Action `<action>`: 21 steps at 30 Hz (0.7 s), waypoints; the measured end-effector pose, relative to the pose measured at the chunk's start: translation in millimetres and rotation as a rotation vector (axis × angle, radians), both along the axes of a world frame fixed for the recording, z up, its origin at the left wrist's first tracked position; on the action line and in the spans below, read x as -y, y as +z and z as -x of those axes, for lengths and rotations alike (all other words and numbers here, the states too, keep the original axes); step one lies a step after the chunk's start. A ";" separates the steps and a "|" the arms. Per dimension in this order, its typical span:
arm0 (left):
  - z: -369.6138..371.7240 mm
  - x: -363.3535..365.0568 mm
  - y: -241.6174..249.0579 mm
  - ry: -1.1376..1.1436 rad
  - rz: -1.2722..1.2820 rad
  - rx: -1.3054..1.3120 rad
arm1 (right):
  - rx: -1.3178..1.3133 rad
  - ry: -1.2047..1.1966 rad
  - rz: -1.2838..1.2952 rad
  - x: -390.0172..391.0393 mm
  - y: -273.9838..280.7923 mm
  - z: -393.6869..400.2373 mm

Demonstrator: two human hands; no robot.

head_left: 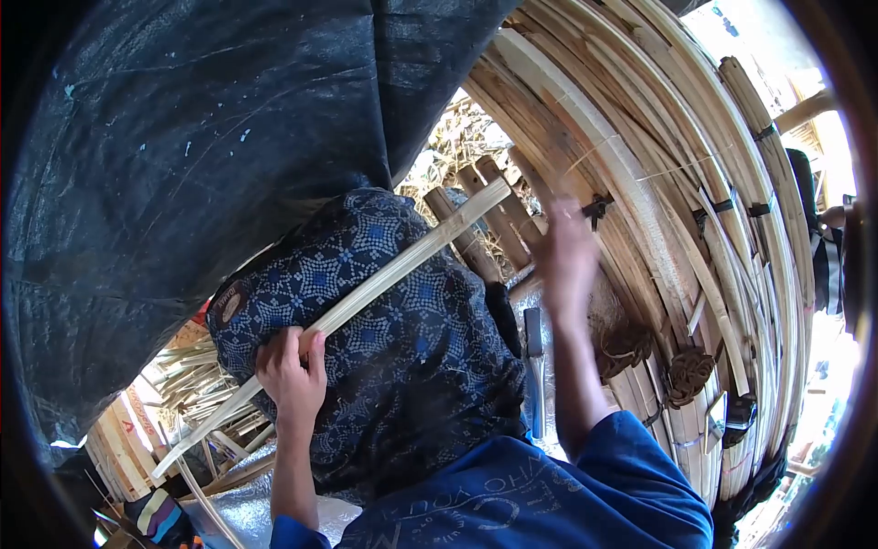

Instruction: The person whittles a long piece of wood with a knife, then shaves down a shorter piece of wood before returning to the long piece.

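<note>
My left hand point(291, 371) is closed around a long pale strip of split wood or bamboo point(402, 265). The strip lies slantwise over the dark blue patterned cloth point(375, 302) on my lap, its lower end reaching down to the left. Beyond the strip's upper right end is my right hand point(569, 247), raised and smeared by motion. Its fingers are too blurred to show whether they hold anything. A thin pale sliver point(593, 154) appears just above it. Below and left of that hand, a tool with a dark head and blue shaft point(535, 366) stands near my knee.
Long stacked slats point(677, 183) curve along the right side, tied in bundles with dark bands. Black plastic sheeting point(183, 137) hangs at upper left. Short round poles point(471, 247) lie ahead of my knees. Shavings and split pieces point(215, 389) are heaped at left.
</note>
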State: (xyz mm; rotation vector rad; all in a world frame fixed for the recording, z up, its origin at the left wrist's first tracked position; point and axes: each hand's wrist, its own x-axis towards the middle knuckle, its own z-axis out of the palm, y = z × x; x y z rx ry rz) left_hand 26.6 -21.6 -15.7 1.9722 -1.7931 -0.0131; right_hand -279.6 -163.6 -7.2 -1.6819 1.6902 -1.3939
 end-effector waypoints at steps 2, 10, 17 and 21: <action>1.0 -3.9 -0.6 -0.001 -0.005 0.003 | -0.262 0.044 0.265 -11.2 -38.9 -24.6; -0.1 -1.4 3.0 0.004 -0.019 -0.013 | -0.166 0.059 0.031 -10.7 -28.2 -35.7; -2.1 -4.5 -0.1 0.023 -0.042 -0.016 | 0.153 0.034 -0.345 -3.7 25.7 -4.9; -2.5 -3.0 -2.0 0.016 -0.004 -0.037 | 0.009 0.197 -0.383 -11.0 -3.3 -31.7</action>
